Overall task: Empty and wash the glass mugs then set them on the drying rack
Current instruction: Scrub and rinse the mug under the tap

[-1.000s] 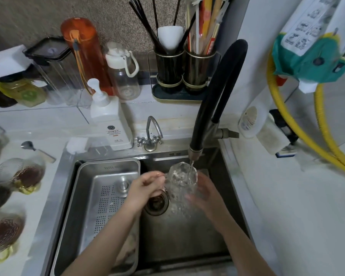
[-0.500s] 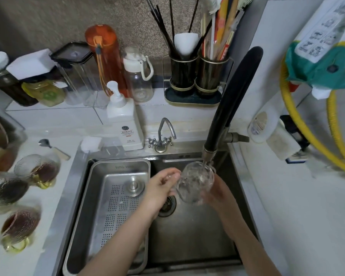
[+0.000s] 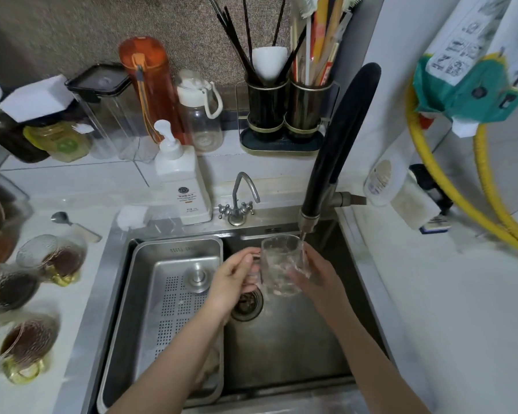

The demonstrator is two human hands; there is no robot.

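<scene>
While water falls from the black faucet, the left hand curls round the handle of a clear textured glass mug; the right hand cups its far wall, fingers bent. Mug upright over the steel sink. Perforated steel tray just left. Three amber-handled mugs with dark dregs on the white counter.

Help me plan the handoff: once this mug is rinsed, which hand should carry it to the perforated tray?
Left, probably. The left hand grips the glass mug at its handle side and is next to the perforated tray; the right hand cups the far wall.
</scene>
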